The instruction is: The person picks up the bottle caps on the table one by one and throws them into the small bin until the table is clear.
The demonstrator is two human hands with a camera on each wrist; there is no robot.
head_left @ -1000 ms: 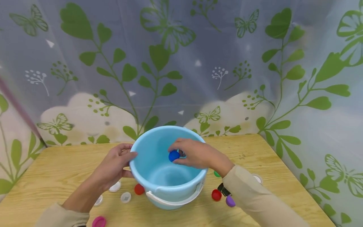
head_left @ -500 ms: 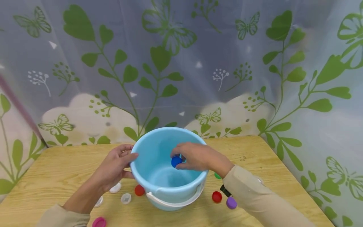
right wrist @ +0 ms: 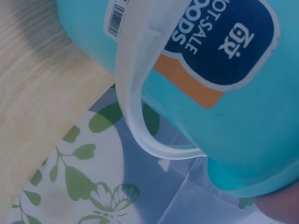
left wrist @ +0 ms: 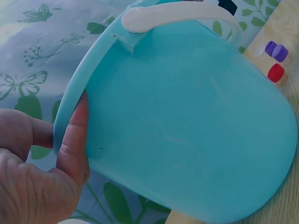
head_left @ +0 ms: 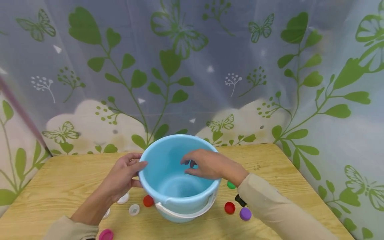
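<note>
Head view, largest first: patterned cloth (head_left: 126,60), green leaves and butterflies on grey and white, hung behind the table's far edge and alongside its right edge. Wooden table (head_left: 75,176), pale grain. Light-blue bucket (head_left: 162,166), one, standing mouth up between the table's left and right edges; long axis upright, bottom below the fingers of the right hand (head_left: 208,164) and apart from them. Beige sleeves (head_left: 279,206), two, one per arm.

Right hand: nearer of the two to the bucket's inside, reaching in from the side of the table's right edge; back of hand up, wrist above the rim, contact there impossible to tell. Fingers loosely bent toward the table's left edge, thumb apart, moderate gap, nothing visible between. Left hand (head_left: 126,173): at the rim facing the table's left edge; rim pinched, thumb inside, fingers outside.

White handle (left wrist: 140,18), lowered along the bucket wall facing the table's near edge. Dark-blue label (right wrist: 224,37), on the bucket, right wrist view. Small caps, toward the near edge: left of bucket, white cap (head_left: 134,209), others beside it, red cap (head_left: 148,201), pink cap (head_left: 106,234); right of bucket, second red cap (head_left: 229,208), purple cap (head_left: 245,214), green cap (head_left: 231,185).
</note>
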